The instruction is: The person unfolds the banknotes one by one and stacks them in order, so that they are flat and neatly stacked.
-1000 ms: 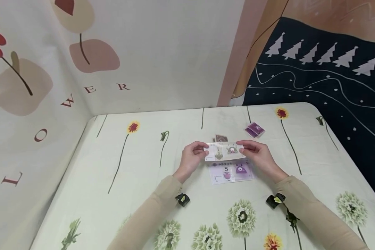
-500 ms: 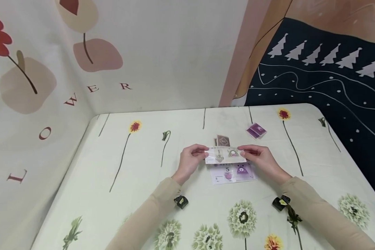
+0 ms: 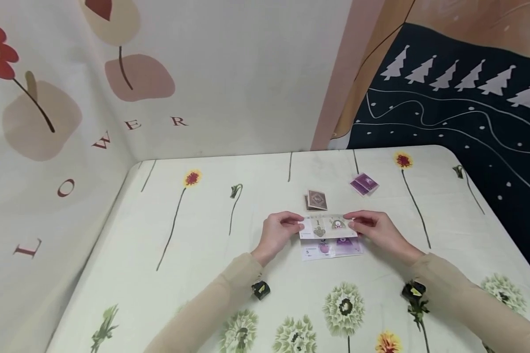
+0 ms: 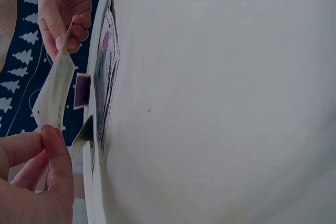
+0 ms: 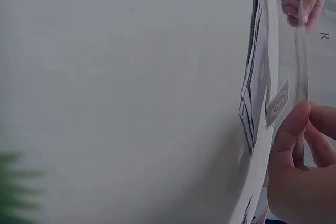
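A pale play banknote (image 3: 328,227) marked 1 stretches between both hands, a little above the table. My left hand (image 3: 277,233) pinches its left end between thumb and fingers, and my right hand (image 3: 380,233) pinches the right end the same way. Below it lies a purple banknote (image 3: 331,252) marked 5, its upper part covered by the pale one in the head view. Seen edge-on in the right wrist view, the purple paper (image 5: 257,77) shows several layers. Just beyond the hands sits a folded brown note (image 3: 317,199).
A folded purple note (image 3: 364,184) lies farther back, right of the brown one. The flower-printed tablecloth (image 3: 203,304) covers the table up to a pale printed curtain (image 3: 247,88) behind. A dark cloth with white trees (image 3: 459,117) hangs at the right.
Both hands have brought the pale banknote lower and nearer the body, so it covers more of the purple 5 note. The folded brown note behind has come into full view.
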Demonstrator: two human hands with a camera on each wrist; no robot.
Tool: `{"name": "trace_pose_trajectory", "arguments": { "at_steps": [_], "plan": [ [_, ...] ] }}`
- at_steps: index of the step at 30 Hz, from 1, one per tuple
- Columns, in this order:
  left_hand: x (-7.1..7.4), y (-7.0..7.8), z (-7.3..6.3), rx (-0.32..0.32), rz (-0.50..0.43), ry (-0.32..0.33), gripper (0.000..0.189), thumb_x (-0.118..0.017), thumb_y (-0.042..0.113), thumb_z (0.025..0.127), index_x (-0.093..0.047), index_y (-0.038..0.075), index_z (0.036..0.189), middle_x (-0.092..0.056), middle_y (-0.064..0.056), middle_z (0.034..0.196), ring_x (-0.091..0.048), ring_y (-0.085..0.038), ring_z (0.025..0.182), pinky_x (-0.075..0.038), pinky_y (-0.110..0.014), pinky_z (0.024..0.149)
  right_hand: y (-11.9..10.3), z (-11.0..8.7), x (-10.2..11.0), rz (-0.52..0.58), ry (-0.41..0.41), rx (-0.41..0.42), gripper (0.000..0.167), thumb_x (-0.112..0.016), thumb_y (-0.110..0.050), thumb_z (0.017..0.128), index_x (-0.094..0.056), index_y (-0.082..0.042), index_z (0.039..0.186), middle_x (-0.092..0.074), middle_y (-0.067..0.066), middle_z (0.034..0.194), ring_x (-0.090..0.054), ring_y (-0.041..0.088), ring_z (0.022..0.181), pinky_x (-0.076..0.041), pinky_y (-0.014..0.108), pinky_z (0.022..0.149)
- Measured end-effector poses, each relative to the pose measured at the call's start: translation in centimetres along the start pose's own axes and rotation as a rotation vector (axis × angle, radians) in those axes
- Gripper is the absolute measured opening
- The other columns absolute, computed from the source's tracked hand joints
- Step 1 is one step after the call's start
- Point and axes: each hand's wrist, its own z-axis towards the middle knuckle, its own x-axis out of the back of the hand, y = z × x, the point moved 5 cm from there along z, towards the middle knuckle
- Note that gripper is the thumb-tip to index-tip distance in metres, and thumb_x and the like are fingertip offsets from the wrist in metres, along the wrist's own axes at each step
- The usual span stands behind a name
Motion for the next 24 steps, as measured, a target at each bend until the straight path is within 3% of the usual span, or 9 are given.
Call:
{"name": "trace_pose_trajectory", "arguments": {
  "at_steps": [5, 12, 17, 24],
  "plan": [
    [-0.5, -0.2, -0.1, -0.018, 0.034, -0.018, 0.016, -0.073, -0.002, 0.079, -0.073, 0.001, 0.095, -0.068, -0.004, 0.082, -0.062, -0.011, 0.074, -0.053, -0.022, 0.066, 0.4, -0.5, 0.2, -0.011, -0.017, -0.019, 0.029, -0.064, -0.006, 0.092, -0.063, 0.007, 0.117, -0.066, 0.016, 0.095, -0.06, 0.013, 0.074, -0.054, 0.025, 0.062],
    [-1.2, -0.4, -0.8, 0.016, 0.076, -0.067, 0.018, -0.075, -0.003, 0.077, -0.073, 0.0, 0.095, -0.068, -0.003, 0.081, -0.065, -0.011, 0.072, -0.053, -0.021, 0.066, 1.1, -1.1, 0.1, -0.016, -0.056, -0.045, 0.028, -0.063, -0.005, 0.092, -0.063, 0.008, 0.117, -0.065, 0.018, 0.102, -0.06, 0.013, 0.073, -0.054, 0.025, 0.06],
    [-1.7, -0.3, -1.3, 0.03, 0.088, -0.11, 0.02, -0.076, -0.003, 0.077, -0.073, 0.0, 0.096, -0.069, -0.005, 0.083, -0.066, -0.012, 0.073, -0.053, -0.02, 0.067, 1.2, -1.8, 0.3, -0.008, -0.078, -0.05, 0.028, -0.063, -0.005, 0.092, -0.063, 0.009, 0.117, -0.065, 0.015, 0.091, -0.06, 0.015, 0.068, -0.054, 0.027, 0.059],
    [-2.1, -0.3, -1.5, -0.023, 0.154, -0.118, 0.017, -0.078, -0.004, 0.074, -0.073, -0.003, 0.091, -0.068, -0.006, 0.077, -0.062, -0.008, 0.066, -0.051, -0.019, 0.062, 1.4, -2.0, 0.3, -0.078, -0.088, -0.026, 0.028, -0.065, -0.009, 0.092, -0.065, 0.005, 0.117, -0.067, 0.012, 0.096, -0.061, 0.013, 0.075, -0.053, 0.025, 0.062]
  ]
}}
